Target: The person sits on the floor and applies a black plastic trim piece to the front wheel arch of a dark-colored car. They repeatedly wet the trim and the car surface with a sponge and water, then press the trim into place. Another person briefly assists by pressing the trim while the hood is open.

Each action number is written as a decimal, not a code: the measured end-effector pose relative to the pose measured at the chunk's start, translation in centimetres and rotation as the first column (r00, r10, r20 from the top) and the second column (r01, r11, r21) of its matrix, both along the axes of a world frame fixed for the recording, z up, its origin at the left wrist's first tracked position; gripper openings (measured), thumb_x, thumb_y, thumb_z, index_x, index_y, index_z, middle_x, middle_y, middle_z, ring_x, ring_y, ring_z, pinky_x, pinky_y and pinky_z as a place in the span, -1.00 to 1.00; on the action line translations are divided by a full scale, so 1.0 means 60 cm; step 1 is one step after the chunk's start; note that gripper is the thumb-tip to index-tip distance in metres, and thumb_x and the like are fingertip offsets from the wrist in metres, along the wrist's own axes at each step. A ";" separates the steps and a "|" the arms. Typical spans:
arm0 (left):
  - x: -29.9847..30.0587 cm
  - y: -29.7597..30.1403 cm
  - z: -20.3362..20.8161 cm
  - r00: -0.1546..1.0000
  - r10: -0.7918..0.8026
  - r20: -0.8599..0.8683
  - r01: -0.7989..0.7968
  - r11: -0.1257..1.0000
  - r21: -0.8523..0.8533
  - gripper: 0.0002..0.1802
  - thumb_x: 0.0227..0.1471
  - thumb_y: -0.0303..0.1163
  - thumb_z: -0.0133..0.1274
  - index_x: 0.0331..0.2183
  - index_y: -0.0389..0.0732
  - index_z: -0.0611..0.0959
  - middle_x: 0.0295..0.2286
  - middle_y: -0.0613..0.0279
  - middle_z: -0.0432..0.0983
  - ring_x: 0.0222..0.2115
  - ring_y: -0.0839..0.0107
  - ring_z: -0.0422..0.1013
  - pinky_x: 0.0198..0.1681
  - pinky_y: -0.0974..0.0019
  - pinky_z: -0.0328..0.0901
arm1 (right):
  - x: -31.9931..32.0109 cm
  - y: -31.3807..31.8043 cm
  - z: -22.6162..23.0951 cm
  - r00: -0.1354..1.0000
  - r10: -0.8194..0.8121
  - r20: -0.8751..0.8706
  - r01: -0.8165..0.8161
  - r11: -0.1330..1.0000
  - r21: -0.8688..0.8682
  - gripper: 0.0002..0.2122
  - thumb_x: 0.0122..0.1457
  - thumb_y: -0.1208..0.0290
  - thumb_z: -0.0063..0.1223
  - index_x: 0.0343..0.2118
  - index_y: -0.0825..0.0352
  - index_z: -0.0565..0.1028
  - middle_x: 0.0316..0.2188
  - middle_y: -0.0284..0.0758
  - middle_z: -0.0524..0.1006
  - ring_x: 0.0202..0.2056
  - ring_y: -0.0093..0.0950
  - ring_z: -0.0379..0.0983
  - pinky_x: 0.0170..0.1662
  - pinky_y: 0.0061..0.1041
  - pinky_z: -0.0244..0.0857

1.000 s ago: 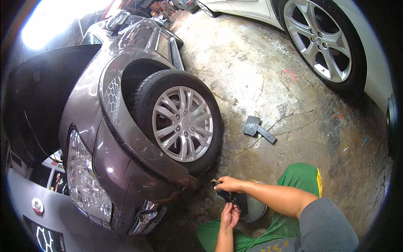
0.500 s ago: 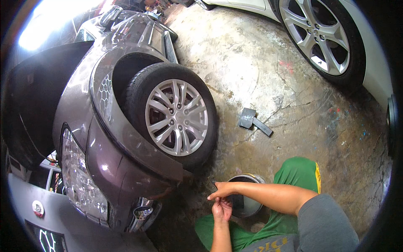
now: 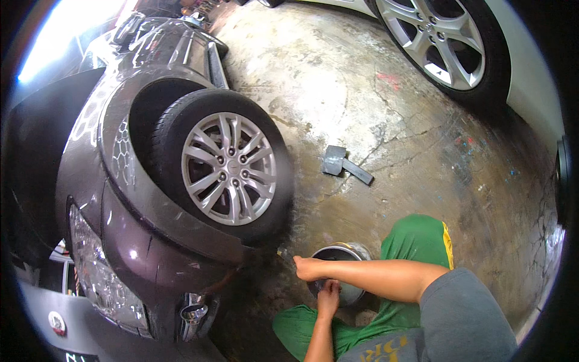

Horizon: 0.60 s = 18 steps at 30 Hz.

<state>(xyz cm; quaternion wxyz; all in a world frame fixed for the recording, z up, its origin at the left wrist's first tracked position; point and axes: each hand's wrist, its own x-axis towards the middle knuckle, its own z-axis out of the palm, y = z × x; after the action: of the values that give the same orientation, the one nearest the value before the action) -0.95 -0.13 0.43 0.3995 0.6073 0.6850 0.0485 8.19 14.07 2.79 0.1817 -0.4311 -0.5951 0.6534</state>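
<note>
A round bucket [image 3: 356, 250] with a pale rim and dark inside stands on the floor between my legs. My right hand [image 3: 309, 269] is at its left rim, the forearm crossing over the opening. Its fingers look curled in and mostly hidden, and what they hold, if anything, I cannot make out. Just below it, my left hand [image 3: 329, 297] is at the bucket's near left side, fingertips bent together at the opening. Anything pinched in them is too small to name. A small, unclear object [image 3: 283, 253] lies beyond my right hand.
On my left stands a dark purple-grey car with its front wheel [image 3: 232, 169] turned outward and its headlight [image 3: 102, 271] near me. A dark square pad [image 3: 333, 160] and a narrow dark block [image 3: 358, 171] lie on the stained concrete. A pale car's wheel [image 3: 443, 36] is at far right.
My hands have drawn apart: the left one has moved right to the bucket's opening, while the right one's pointing finger has curled in. The whole view has shifted slightly.
</note>
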 end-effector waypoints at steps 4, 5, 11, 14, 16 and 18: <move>0.041 -0.037 -0.025 0.898 -0.219 -0.382 0.246 0.969 0.023 -0.61 0.28 -0.08 -0.10 -0.14 -0.19 0.59 -0.21 -0.14 0.59 -0.16 -0.19 0.50 -0.09 -0.15 0.37 | 0.015 -0.002 0.028 0.999 -0.021 0.044 0.021 1.000 0.023 -0.60 0.18 0.49 -0.16 0.07 0.58 0.29 -0.16 0.21 0.56 -0.07 0.10 0.53 -0.03 -0.02 0.37; 0.035 -0.032 -0.042 0.890 -0.250 -0.382 0.268 0.963 -0.007 -0.55 0.26 0.00 -0.13 -0.14 -0.17 0.61 -0.21 -0.16 0.59 -0.17 -0.21 0.50 -0.10 -0.20 0.35 | 0.031 -0.004 0.048 0.999 0.001 0.038 -0.001 1.000 0.005 -0.59 0.19 0.50 -0.16 0.09 0.57 0.28 -0.14 0.22 0.55 -0.04 0.11 0.51 -0.01 -0.02 0.35; 0.031 -0.042 -0.060 0.861 -0.201 -0.467 0.236 0.972 0.018 -0.45 0.23 0.11 -0.14 -0.19 -0.20 0.64 -0.22 -0.15 0.60 -0.23 -0.21 0.53 -0.12 -0.19 0.38 | 0.070 -0.027 0.060 0.964 0.090 0.252 -0.154 0.956 0.250 -0.59 0.11 0.50 0.02 0.06 0.48 0.45 -0.15 0.11 0.60 -0.04 -0.06 0.58 -0.04 -0.06 0.45; 0.014 -0.036 -0.074 0.792 -0.333 -0.512 0.306 0.942 -0.139 -0.42 0.22 0.12 -0.14 -0.11 -0.20 0.62 -0.19 -0.17 0.60 -0.21 -0.20 0.53 -0.12 -0.18 0.39 | 0.085 -0.028 0.077 0.926 0.197 0.323 -0.276 0.936 0.220 -0.65 0.05 0.50 0.12 -0.05 0.40 0.59 -0.15 0.01 0.63 -0.04 -0.12 0.59 -0.05 -0.08 0.48; 0.002 -0.030 -0.091 0.753 -0.420 -0.506 0.383 0.906 -0.181 -0.42 0.22 0.12 -0.14 -0.08 -0.19 0.62 -0.17 -0.16 0.60 -0.21 -0.18 0.54 -0.12 -0.18 0.39 | 0.092 -0.025 0.096 0.883 0.316 0.348 -0.391 0.905 0.168 -0.71 0.03 0.49 0.15 -0.15 0.35 0.67 -0.15 -0.06 0.65 -0.05 -0.13 0.60 -0.07 -0.10 0.49; -0.007 -0.041 -0.104 0.741 -0.431 -0.515 0.413 0.897 -0.156 -0.42 0.21 0.12 -0.13 -0.08 -0.18 0.63 -0.16 -0.15 0.61 -0.21 -0.17 0.55 -0.12 -0.17 0.40 | 0.084 -0.027 0.093 0.865 0.350 0.359 -0.417 0.900 0.129 -0.74 0.01 0.47 0.17 -0.20 0.33 0.69 -0.16 -0.11 0.67 -0.07 -0.14 0.61 -0.11 -0.10 0.49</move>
<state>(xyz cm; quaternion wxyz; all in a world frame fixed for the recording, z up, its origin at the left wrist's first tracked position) -1.37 -2.60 -5.83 0.2017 0.7287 0.6142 -0.2258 13.24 12.42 8.36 -0.0110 -0.3852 -0.7540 0.5319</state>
